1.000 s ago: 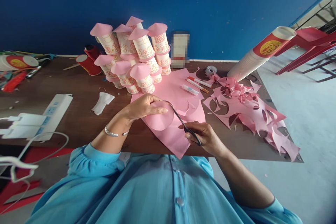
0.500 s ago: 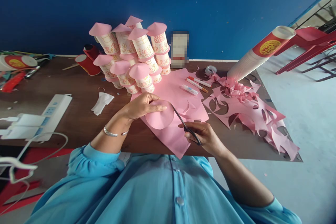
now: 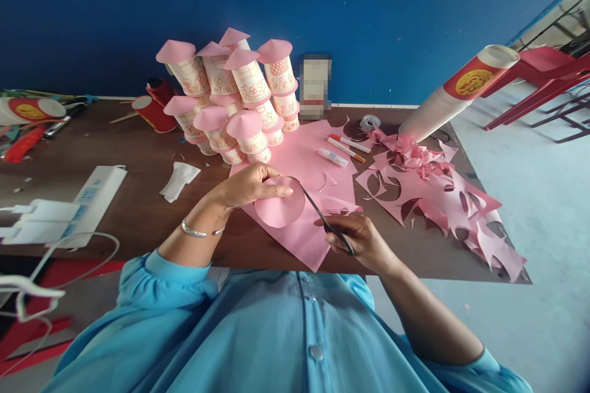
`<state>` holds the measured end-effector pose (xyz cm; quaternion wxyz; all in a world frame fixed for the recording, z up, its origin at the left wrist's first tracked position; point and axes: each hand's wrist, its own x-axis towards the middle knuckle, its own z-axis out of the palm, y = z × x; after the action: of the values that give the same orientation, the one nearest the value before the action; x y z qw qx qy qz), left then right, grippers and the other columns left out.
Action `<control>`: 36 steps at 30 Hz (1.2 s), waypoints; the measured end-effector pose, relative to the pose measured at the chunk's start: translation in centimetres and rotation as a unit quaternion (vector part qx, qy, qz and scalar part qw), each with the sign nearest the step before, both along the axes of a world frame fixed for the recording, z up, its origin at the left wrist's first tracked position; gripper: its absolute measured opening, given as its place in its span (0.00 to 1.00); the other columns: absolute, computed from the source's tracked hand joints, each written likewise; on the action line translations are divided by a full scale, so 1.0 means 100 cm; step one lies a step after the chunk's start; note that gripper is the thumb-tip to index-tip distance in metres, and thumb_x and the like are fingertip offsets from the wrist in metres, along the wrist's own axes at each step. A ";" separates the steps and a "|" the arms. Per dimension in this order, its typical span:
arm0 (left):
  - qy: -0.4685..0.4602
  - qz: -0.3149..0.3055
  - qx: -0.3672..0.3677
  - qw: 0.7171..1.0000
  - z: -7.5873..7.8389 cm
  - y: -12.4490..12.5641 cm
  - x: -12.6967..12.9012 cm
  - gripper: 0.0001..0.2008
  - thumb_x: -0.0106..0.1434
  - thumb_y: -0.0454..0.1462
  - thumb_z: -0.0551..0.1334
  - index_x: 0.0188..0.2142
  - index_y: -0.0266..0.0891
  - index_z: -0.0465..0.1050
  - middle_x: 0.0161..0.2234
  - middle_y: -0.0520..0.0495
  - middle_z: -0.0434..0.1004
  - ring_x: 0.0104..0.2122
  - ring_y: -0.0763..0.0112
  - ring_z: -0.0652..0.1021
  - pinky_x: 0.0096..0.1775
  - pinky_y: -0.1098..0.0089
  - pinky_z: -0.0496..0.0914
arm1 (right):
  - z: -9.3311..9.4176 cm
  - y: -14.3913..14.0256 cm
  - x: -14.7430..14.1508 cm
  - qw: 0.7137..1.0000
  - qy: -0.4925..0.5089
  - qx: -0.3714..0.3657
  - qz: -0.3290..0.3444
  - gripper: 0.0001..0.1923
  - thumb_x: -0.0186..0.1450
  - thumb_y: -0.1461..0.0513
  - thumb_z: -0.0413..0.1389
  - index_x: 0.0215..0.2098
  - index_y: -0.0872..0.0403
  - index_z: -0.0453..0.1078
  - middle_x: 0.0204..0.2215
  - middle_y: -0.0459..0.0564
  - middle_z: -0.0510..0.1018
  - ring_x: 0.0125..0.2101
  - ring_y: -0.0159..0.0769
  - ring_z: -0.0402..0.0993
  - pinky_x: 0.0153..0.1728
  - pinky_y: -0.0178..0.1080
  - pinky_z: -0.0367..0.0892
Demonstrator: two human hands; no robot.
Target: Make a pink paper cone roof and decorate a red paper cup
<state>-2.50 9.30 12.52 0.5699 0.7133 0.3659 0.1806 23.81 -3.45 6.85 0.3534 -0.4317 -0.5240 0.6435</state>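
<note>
My left hand [image 3: 249, 185] pinches a round pink paper piece [image 3: 280, 209] that is still joined to a larger pink sheet [image 3: 304, 239] lying over the brown table [image 3: 138, 202]. My right hand [image 3: 357, 238] grips dark scissors [image 3: 322, 218] whose blades run up along the right edge of the round piece. A wrist bangle shows on my left arm.
A cluster of paper cups with pink cone tops [image 3: 235, 98] stands behind the sheet. Markers and a glue stick [image 3: 343, 150] lie on pink paper. Pink offcuts [image 3: 442, 196] cover the table's right end, beside a tall cup stack [image 3: 452, 95]. A white power strip [image 3: 83, 199] sits left.
The scissors have advanced along the curve of the round piece, and the loose flap of the sheet on the right has shifted and curled. My left hand has barely moved.
</note>
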 end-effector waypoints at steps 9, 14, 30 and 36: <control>0.025 -0.055 -0.019 0.998 0.002 0.008 -0.002 0.29 0.61 0.52 0.73 0.19 0.41 0.59 0.21 0.55 0.52 0.23 0.77 0.56 0.25 0.70 0.50 | 0.005 0.003 0.001 1.000 -0.007 -0.018 0.003 0.32 0.62 0.38 0.72 0.44 0.58 0.86 0.21 0.40 0.63 0.22 0.27 0.55 0.23 0.33 0.59; 0.034 -0.052 -0.015 0.998 0.001 0.009 -0.005 0.26 0.61 0.50 0.73 0.20 0.40 0.65 0.21 0.54 0.54 0.22 0.77 0.57 0.23 0.71 0.50 | 0.005 0.004 0.002 1.000 -0.021 -0.014 0.007 0.32 0.63 0.38 0.71 0.44 0.58 0.86 0.20 0.40 0.63 0.22 0.27 0.56 0.23 0.34 0.57; 0.002 0.011 0.001 1.000 0.010 0.006 -0.001 0.30 0.59 0.52 0.76 0.18 0.40 0.60 0.20 0.56 0.53 0.23 0.77 0.57 0.25 0.71 0.53 | 0.000 0.004 0.007 0.996 -0.079 -0.003 -0.047 0.32 0.64 0.38 0.69 0.44 0.58 0.85 0.22 0.42 0.68 0.24 0.30 0.60 0.25 0.35 0.59; -0.084 0.186 -0.043 0.978 -0.008 -0.003 -0.006 0.23 0.57 0.52 0.78 0.24 0.40 0.73 0.22 0.53 0.67 0.25 0.73 0.69 0.27 0.70 0.65 | -0.013 0.006 0.023 0.951 -0.238 0.132 -0.145 0.22 0.68 0.48 0.67 0.51 0.55 0.86 0.28 0.47 0.80 0.26 0.32 0.67 0.27 0.35 0.65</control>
<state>-3.15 8.96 11.72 0.5850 0.5902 0.4503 0.3267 26.13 -2.81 5.55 0.3616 -0.5934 -0.6050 0.3888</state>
